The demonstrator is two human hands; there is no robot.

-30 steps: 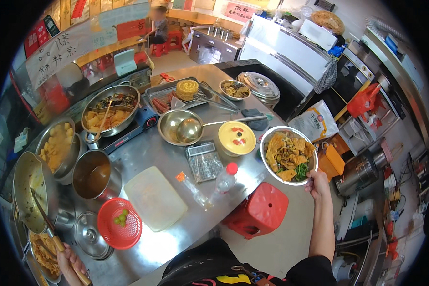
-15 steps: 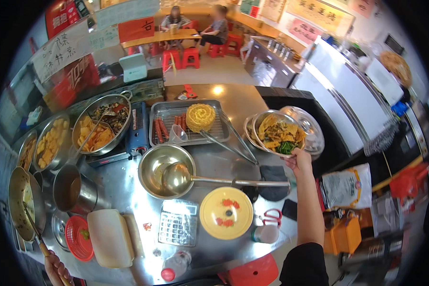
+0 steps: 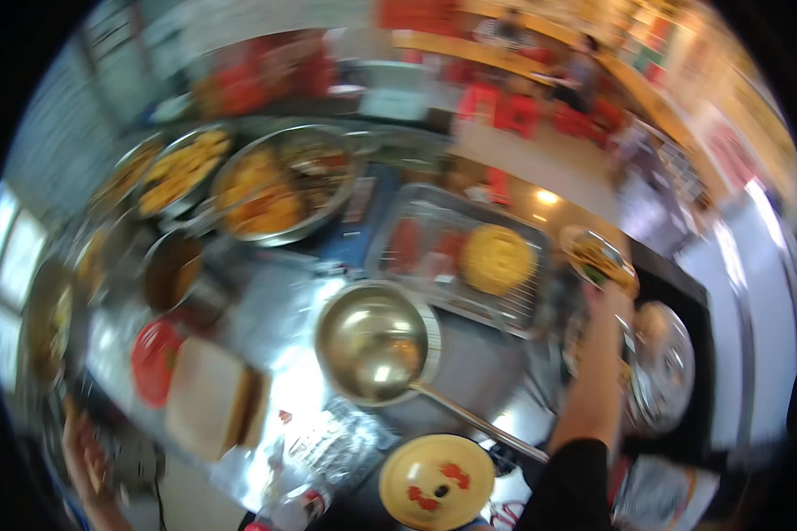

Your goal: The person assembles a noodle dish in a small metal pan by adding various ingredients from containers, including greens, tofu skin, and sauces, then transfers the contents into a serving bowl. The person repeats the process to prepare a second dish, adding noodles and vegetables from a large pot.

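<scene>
My right hand point(image 3: 608, 296) is closed on the near rim of a metal bowl point(image 3: 630, 255) of yellowish-brown food with some green. It holds this bowl near the counter's far right part, beyond another bowl point(image 3: 576, 341) that my forearm partly covers. At the lower left, my left hand point(image 3: 87, 456) wraps round the wooden handle of a cooking utensil point(image 3: 69, 405). The utensil reaches toward a wok point(image 3: 37, 310) with some food inside. Motion smears the picture, so the utensil's head cannot be made out.
A wire-rack tray point(image 3: 530, 327) bears a round yellow cake and sausages. A big ladle point(image 3: 483, 425) rests in a metal basin point(image 3: 328, 354). Clear lids point(image 3: 669, 380) lie right of my forearm. Food pans point(image 3: 279, 237) line the far left; a yellow lid point(image 3: 407, 482) sits near.
The view has swung left, so the counter sits farther right in it. My right hand has moved the food bowl forward, away from the other bowl. My left hand keeps the handle.
</scene>
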